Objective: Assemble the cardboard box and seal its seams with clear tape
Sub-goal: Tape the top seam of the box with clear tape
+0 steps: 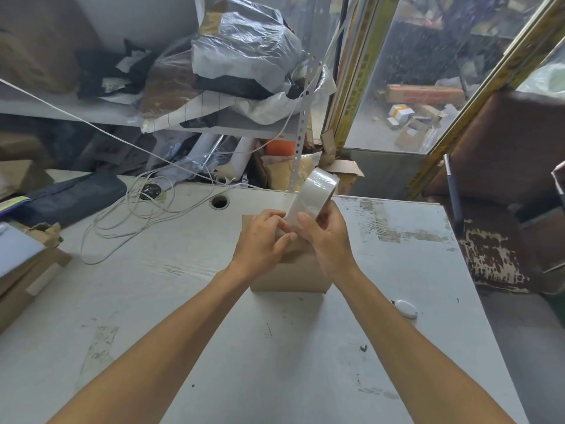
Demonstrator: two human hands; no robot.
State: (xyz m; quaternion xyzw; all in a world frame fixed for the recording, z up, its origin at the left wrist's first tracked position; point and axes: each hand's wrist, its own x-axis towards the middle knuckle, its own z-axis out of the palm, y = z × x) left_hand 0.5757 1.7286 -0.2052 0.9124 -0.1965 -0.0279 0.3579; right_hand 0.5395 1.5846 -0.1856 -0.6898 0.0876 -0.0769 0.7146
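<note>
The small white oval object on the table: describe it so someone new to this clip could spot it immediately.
Start at the grey table and find the cardboard box under the two hands. Look right of the right forearm, toward the table's right edge: the white oval object lies there alone. It is smooth, glossy and pebble-shaped, unlike the white cable coiled on the far left.

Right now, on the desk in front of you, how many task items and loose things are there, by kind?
Clear tape roll, held in the hands: 1
Cardboard box: 1
Small white oval object: 1
White cable coil: 1
Total: 4
</note>
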